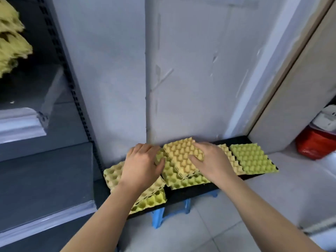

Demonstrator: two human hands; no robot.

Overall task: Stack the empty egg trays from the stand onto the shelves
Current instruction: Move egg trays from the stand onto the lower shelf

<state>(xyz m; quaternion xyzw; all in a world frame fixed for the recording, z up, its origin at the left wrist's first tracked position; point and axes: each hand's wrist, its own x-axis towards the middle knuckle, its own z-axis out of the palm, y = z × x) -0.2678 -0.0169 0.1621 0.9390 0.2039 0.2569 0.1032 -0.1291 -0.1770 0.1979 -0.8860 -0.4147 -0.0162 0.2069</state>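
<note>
A low black stand (192, 194) on blue legs carries several yellow and green egg trays. My left hand (141, 162) and my right hand (211, 159) grip the two sides of a small stack with an orange-yellow tray (181, 155) on top, tilted above a green tray (185, 180). More trays (151, 200) lie under my left wrist. A green tray (252, 159) sits at the right end. Stacked yellow trays (11, 37) fill the dark shelf unit's upper left.
The shelf unit (45, 170) with its perforated black upright stands to the left. A grey wall rises behind the stand. A red and white container (316, 140) sits on the floor at the right. Pale floor tiles (227, 230) spread in front.
</note>
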